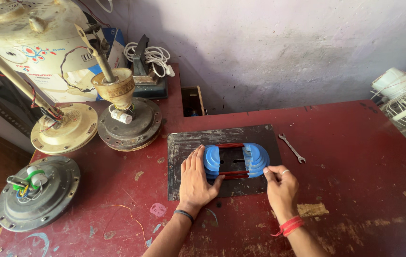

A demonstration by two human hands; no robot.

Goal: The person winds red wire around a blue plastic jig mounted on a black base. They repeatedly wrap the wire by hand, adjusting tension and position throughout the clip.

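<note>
A blue former (236, 161) wound with red-brown coils lies flat on a dark mat (184, 143) in the middle of the red surface (355, 157). The left hand (196, 180) lies flat against the former's left end, its fingers (194, 157) straight and together, thumb tucked under the near edge; it presses rather than grips. The right hand (281, 188) meets the former's right near corner, thumb and forefinger pinched shut at the edge of the blue plastic, a ring on one finger and a red thread at the wrist. A small spanner (292, 147) lies just right of the mat, apart from both hands. To the left stand three fan motors: a grey one (39, 192) nearest, a cream one (64, 127) behind it, and a dark one (129, 121) with a rod. A white cable (153, 57) is coiled by the wall.
</note>
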